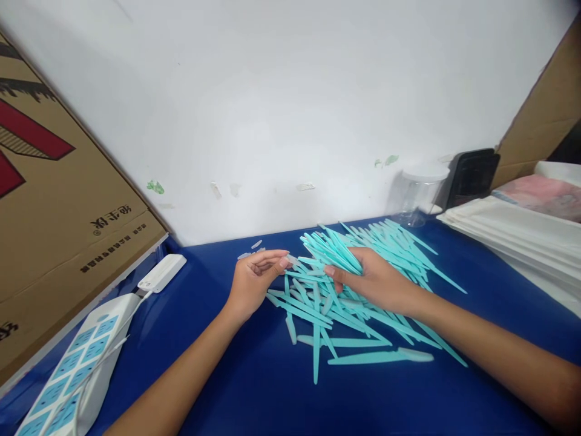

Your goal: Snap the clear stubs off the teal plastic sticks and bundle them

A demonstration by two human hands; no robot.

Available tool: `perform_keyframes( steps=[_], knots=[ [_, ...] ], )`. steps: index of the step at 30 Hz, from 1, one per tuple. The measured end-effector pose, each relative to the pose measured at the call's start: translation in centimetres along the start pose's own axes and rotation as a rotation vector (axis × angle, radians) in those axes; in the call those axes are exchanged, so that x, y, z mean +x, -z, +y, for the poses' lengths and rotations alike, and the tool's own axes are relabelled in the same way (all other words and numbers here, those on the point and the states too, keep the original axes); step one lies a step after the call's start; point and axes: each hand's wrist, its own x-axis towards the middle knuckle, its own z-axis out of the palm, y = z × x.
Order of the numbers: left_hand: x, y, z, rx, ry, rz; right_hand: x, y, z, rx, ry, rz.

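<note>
My right hand (379, 280) is closed around a bundle of turquoise eyebrow razors (330, 249), which fan out up and to the left from the fingers. Between thumb and fingertips, my left hand (253, 281) pinches a small translucent blade cap (293, 260). That cap is at the tip of a razor pointing left from the right hand; whether it still sits on the blade I cannot tell. Under and behind both hands spreads a loose pile of the same razors (363, 354), several with pale caps on. A few loose clear caps (250, 252) lie just behind my left hand.
A white power strip (102, 357) with a cable and a small white box (162, 272) lie at left beside a large cardboard box (59, 200). At back right are a clear lidded jar (420, 191), a black object (472, 175) and stacked white packets (521, 236). Blue cloth (354, 402) covers the table.
</note>
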Motion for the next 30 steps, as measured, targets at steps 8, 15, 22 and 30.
perform_keyframes(
  steps=[8,15,22,30],
  knots=[
    [0.1,0.0,0.1,0.023,0.031,0.009,-0.1,0.0,0.0,-0.003,-0.022,-0.01],
    [0.2,0.4,-0.3,0.054,0.027,0.021,-0.2,0.0,-0.2,-0.023,0.006,-0.024],
    [0.1,0.1,0.4,0.022,0.044,-0.009,-0.2,0.0,-0.2,-0.067,0.018,-0.02],
    [-0.1,0.1,0.6,0.072,0.085,-0.173,-0.2,0.1,-0.3,-0.07,0.083,-0.055]
  ],
)
